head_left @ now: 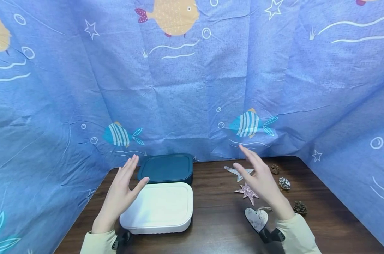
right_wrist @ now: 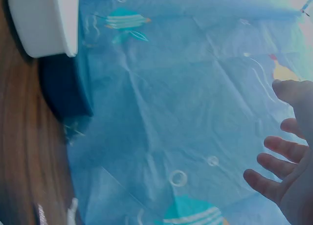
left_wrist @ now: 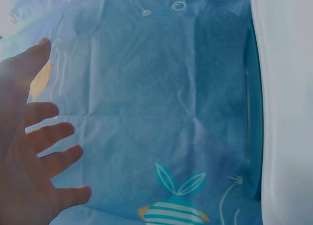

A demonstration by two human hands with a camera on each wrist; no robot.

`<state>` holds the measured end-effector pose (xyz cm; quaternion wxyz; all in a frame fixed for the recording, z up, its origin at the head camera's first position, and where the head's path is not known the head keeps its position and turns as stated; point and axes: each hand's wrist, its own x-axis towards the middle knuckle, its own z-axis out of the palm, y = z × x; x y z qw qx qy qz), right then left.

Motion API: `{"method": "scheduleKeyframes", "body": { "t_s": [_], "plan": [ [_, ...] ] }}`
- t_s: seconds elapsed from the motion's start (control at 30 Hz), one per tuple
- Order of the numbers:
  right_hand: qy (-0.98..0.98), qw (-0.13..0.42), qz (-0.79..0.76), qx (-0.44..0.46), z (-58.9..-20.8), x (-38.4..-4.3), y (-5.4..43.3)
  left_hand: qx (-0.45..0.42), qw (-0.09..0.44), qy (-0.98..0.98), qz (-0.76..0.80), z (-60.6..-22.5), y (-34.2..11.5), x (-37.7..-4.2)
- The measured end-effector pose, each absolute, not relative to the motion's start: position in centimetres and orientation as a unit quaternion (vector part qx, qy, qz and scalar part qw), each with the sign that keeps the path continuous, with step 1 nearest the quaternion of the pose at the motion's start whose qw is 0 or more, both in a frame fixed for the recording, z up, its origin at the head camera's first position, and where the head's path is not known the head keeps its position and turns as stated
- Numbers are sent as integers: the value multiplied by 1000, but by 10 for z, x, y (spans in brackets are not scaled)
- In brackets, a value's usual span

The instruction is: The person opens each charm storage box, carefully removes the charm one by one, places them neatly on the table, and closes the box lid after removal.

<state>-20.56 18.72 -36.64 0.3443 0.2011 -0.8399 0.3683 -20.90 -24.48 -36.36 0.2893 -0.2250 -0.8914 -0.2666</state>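
Observation:
In the head view my left hand [head_left: 120, 194] is raised with fingers extended, overlapping the left side of a white lidded box [head_left: 161, 208]. Behind that box is a dark blue lidded box [head_left: 166, 167]. My right hand [head_left: 263, 180] is held up on the other side, its fingers apart and nothing in its grasp. Around it lie a silver star [head_left: 239, 173], a pink glittery star [head_left: 247, 192] and a whitish heart ornament [head_left: 256, 218] with a twine loop. Both wrist views show spread, bare fingers, with the white box at the edge.
Along the right of the dark wooden table [head_left: 217, 218] sit a small brown pine cone [head_left: 275, 169], a white-tipped pine cone [head_left: 284, 183] and another brown pine cone [head_left: 300, 208]. A blue fish-print curtain [head_left: 185, 106] hangs behind and at both sides.

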Motion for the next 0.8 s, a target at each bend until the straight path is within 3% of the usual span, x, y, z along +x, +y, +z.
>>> {"method": "scheduleKeyframes", "body": {
  "t_s": [0.23,0.43,0.8],
  "plan": [
    [-801,430,371,186,-357,-207,207,-217,367,-868,-255,-355,-241,-214],
    [-809,451,332,177,-354,-219,223,-214,408,-860,-217,-340,-239,-229],
    [-838,440,259,191,-339,-247,243,-198,381,-889,-161,-316,-235,-258]
  ]
}}
